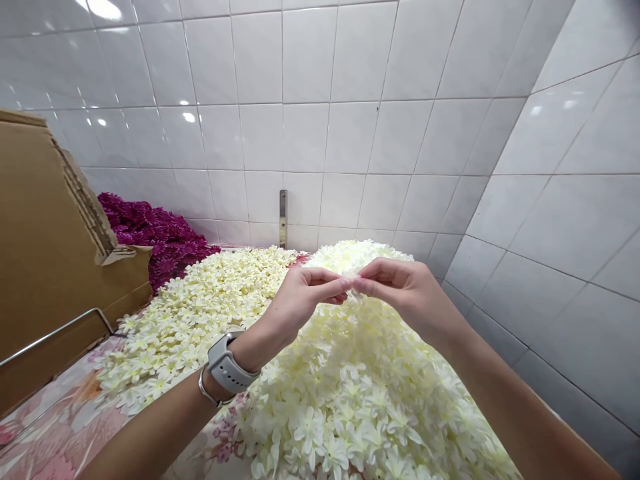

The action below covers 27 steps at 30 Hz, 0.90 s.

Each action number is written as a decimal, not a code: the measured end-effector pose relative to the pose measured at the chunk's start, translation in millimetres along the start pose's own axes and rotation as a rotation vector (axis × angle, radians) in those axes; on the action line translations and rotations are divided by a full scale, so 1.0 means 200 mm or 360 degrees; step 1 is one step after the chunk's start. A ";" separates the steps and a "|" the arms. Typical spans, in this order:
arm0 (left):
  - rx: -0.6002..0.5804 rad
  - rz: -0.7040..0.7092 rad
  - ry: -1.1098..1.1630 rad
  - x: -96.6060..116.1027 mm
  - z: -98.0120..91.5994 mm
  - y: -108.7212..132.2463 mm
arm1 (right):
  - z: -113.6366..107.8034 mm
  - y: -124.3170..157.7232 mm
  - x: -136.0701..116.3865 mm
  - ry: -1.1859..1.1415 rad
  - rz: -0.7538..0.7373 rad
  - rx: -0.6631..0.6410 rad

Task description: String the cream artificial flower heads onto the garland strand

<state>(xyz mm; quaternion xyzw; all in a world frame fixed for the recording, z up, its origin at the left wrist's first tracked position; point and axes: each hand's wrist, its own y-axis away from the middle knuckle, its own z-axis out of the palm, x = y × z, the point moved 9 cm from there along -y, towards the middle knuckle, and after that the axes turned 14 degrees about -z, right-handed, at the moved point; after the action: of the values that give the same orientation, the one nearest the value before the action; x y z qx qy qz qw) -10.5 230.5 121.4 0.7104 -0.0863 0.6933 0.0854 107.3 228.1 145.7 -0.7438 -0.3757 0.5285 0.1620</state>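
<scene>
My left hand [313, 291] and my right hand [397, 287] meet fingertip to fingertip above a large heap of white artificial flowers [350, 407]. Both pinch a small white flower [351, 279], mostly covered by the thumbs and fingers. Only a pale bit of it shows between the tips. On my left wrist are a light-coloured watch [230, 363] and a thin bracelet. Left of the heap spreads a flatter pile of smaller cream flowers [200, 317] with yellowish centres.
At the left stands a cardboard box [45, 247], with a bent metal rod [60, 335] in front of it. Purple flowers [160, 237] are piled behind the box. A floral cloth [55, 433] lies underneath. White tiled walls rise behind and at right; a metal strip [283, 217] stands against the back wall.
</scene>
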 end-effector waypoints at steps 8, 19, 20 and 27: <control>0.0088 -0.0051 0.0092 -0.02 -0.04 -0.01 | -0.20 0.00 0.03 0.0614 -0.0017 0.0444; -0.0120 -0.0017 0.0038 0.02 0.02 0.00 | 0.00 0.00 -0.01 -0.0189 0.0012 -0.0073; -0.0129 -0.0010 0.0049 0.02 0.02 0.01 | -0.01 0.00 0.00 -0.0206 0.0016 -0.0054; 0.0047 -0.0015 0.0050 0.01 -0.03 0.01 | -0.14 0.00 -0.10 0.0894 -0.0346 0.0354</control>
<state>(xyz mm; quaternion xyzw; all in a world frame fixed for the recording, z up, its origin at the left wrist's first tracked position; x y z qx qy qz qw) -16.6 230.6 124.3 0.7009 -0.0715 0.7051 0.0796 129.9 218.1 170.5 -0.7939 -0.3335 0.3200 0.3951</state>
